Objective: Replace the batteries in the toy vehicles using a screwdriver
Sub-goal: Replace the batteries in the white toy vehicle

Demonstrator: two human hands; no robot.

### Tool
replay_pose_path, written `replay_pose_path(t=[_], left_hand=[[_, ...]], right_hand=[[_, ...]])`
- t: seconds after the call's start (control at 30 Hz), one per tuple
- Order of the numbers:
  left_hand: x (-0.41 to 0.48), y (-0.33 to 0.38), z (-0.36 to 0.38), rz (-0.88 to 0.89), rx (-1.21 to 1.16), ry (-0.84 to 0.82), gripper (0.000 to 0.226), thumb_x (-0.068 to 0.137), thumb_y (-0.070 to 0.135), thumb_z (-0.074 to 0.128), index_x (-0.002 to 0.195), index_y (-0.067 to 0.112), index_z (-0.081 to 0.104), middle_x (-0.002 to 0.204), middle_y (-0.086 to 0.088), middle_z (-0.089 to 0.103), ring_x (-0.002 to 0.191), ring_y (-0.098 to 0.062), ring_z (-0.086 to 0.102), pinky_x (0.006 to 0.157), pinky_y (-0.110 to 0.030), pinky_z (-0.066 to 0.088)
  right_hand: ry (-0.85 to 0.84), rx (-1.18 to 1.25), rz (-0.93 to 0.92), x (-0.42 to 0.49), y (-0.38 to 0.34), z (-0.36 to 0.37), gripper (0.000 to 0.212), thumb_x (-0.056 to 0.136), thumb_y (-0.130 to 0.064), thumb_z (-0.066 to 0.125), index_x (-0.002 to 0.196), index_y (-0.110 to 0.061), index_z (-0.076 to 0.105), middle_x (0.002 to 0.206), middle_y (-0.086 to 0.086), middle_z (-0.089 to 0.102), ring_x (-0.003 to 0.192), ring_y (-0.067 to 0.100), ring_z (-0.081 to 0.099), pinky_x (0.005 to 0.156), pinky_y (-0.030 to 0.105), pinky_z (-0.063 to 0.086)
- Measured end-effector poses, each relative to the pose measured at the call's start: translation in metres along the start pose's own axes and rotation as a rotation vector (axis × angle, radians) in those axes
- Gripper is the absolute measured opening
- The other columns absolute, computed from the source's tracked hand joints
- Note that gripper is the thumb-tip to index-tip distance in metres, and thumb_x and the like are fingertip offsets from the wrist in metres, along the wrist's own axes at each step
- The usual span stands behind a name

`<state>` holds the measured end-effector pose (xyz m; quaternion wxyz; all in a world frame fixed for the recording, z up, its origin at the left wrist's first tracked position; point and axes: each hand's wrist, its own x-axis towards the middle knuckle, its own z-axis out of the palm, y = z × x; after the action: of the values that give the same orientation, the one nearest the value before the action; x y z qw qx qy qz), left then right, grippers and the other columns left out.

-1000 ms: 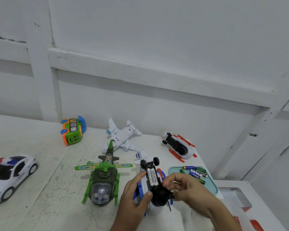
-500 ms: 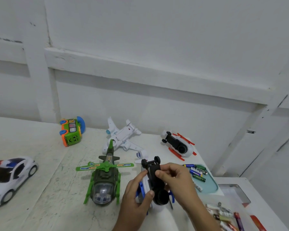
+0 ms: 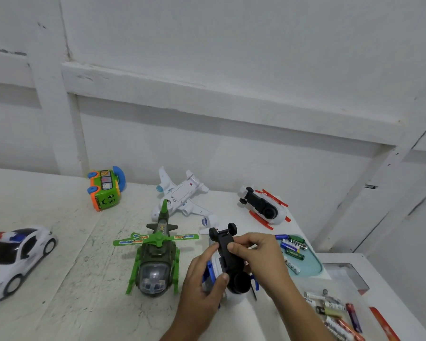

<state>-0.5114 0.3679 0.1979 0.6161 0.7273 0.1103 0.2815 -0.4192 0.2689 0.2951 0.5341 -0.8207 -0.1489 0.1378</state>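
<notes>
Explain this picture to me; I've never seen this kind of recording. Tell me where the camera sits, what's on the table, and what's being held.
No machine here: a person's two bare hands, filmed by a camera worn on the head, looking down. The left hand and right hand both grip a white-and-blue toy, its black underside up. On the white table lie a green helicopter, a white airplane, a police car, a green-and-orange bus, an upturned white-and-red toy, and a teal tray holding batteries.

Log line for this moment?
left hand grips upturned toy | right hand pinches its black underside | batteries in teal tray
</notes>
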Motion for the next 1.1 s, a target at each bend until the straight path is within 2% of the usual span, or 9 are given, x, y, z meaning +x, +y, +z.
replay_pose_path(t=[0.2,0.43,0.5,0.57,0.7,0.83,0.9,0.97,1.1], left_hand=[[-0.002,0.009,0.002,0.002,-0.028,-0.016,0.072,0.092,0.002,0.062,0.128,0.061,0.041,0.125,0.011,0.051,0.09,0.015,0.059,0.065,-0.002,0.046],[-0.002,0.001,0.003,0.004,0.043,-0.019,0.073,0.095,0.011,0.06,0.132,0.068,0.034,0.121,0.011,0.052,0.105,-0.003,0.058,0.088,-0.017,0.049],[-0.001,-0.001,0.003,-0.01,0.042,-0.022,0.069,0.095,0.016,0.06,0.131,0.069,0.036,0.12,0.012,0.052,0.104,-0.01,0.06,0.089,-0.027,0.053],[-0.002,0.0,0.003,-0.012,0.032,-0.021,0.065,0.096,0.019,0.06,0.132,0.067,0.036,0.121,0.011,0.052,0.109,-0.007,0.057,0.088,-0.021,0.051],[-0.002,0.003,0.002,-0.013,0.013,-0.017,0.069,0.095,0.012,0.06,0.131,0.065,0.037,0.122,0.007,0.053,0.109,-0.003,0.057,0.084,-0.013,0.048],[-0.001,0.002,0.003,-0.004,0.028,-0.004,0.059,0.093,0.027,0.06,0.131,0.067,0.039,0.122,0.01,0.053,0.107,-0.006,0.059,0.085,-0.028,0.055],[-0.001,0.002,0.003,0.004,0.035,0.013,0.059,0.087,0.03,0.058,0.132,0.065,0.039,0.122,0.009,0.054,0.113,-0.003,0.056,0.092,-0.018,0.048],[-0.002,0.002,0.003,0.013,0.048,0.016,0.06,0.087,0.029,0.059,0.132,0.063,0.04,0.124,0.006,0.054,0.119,-0.002,0.052,0.094,-0.009,0.04],[-0.002,0.003,0.002,0.021,0.058,0.009,0.06,0.088,0.029,0.06,0.135,0.061,0.04,0.127,0.007,0.054,0.123,0.0,0.049,0.097,-0.008,0.038]], right_hand=[[-0.12,0.076,0.079,0.005,-0.006,-0.009,0.011,0.081,-0.01,0.076,0.091,-0.009,0.073,0.067,0.001,0.07,0.056,0.013,0.068,0.045,0.02,0.047],[-0.388,0.135,0.207,0.027,-0.003,-0.032,0.018,0.083,0.001,0.071,0.098,-0.008,0.076,0.071,0.009,0.065,0.049,0.012,0.051,0.046,0.024,0.047],[-0.401,0.225,0.285,0.035,-0.002,-0.037,0.017,0.087,0.002,0.065,0.098,-0.007,0.075,0.079,0.012,0.064,0.052,0.013,0.053,0.05,0.026,0.051],[-0.345,0.277,0.344,0.043,-0.001,-0.039,0.018,0.091,0.001,0.059,0.1,-0.006,0.073,0.078,0.01,0.067,0.053,0.014,0.056,0.052,0.027,0.053],[-0.24,-0.129,0.237,0.055,0.009,-0.03,0.026,0.09,0.001,0.061,0.113,-0.009,0.065,0.08,0.01,0.066,0.061,0.018,0.059,0.056,0.026,0.053],[-0.297,-0.543,0.109,0.066,0.019,-0.014,0.05,0.089,0.003,0.06,0.132,-0.022,0.055,0.121,0.011,0.061,0.075,0.017,0.064,0.054,0.019,0.051],[-0.339,-0.677,0.052,0.067,0.021,-0.01,0.058,0.086,0.008,0.058,0.136,-0.022,0.052,0.134,0.008,0.054,0.095,0.02,0.063,0.066,0.021,0.049],[-0.345,-0.738,0.008,0.069,0.023,-0.008,0.056,0.084,0.009,0.056,0.132,-0.02,0.054,0.133,0.007,0.055,0.103,0.023,0.06,0.074,0.024,0.046],[-0.366,-0.673,0.049,0.069,0.024,-0.012,0.051,0.084,0.012,0.054,0.122,-0.022,0.053,0.102,0.005,0.055,0.076,0.02,0.059,0.054,0.023,0.05]])
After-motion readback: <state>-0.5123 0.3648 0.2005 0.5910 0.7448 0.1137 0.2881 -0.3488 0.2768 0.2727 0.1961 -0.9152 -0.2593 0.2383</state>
